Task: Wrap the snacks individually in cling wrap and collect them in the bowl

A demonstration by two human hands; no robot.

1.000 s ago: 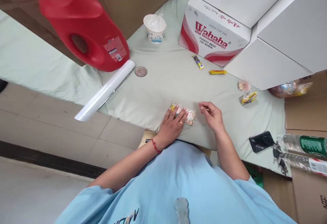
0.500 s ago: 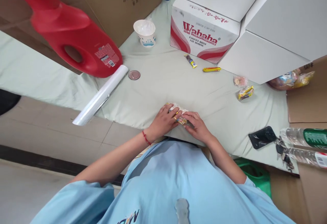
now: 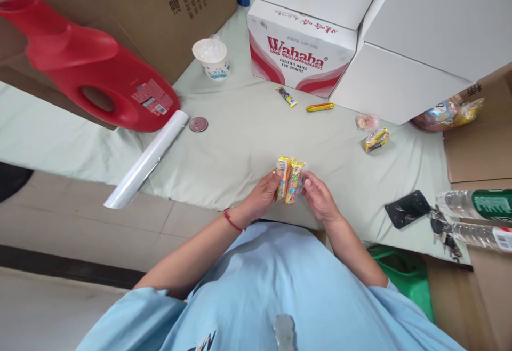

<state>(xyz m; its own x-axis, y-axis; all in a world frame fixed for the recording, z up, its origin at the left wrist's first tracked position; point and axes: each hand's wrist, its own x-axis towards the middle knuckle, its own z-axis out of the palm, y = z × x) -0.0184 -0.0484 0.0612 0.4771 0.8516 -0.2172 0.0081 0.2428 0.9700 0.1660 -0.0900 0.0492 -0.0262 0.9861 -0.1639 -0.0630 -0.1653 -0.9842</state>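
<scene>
Between my two hands is a bundle of small yellow snack packets in clear plastic wrap, held upright near the table's front edge. My left hand grips its left side, thumb on the front face. On the other side, my right hand pinches the loose clear wrap. Farther back lie a yellow-and-dark snack packet and a yellow snack packet. To the right, a wrapped yellow bundle rests beside a small pink item in clear wrap.
At the left stand a red jug and a roll of clear film, near a brown disc and a paper cup. A Wahaha box is behind. A phone, keys and bottles lie right.
The bundle has been turned from lying flat under my fingers to upright, with its yellow faces showing. My right hand has moved slightly right, onto the wrap. The view has shifted a little.
</scene>
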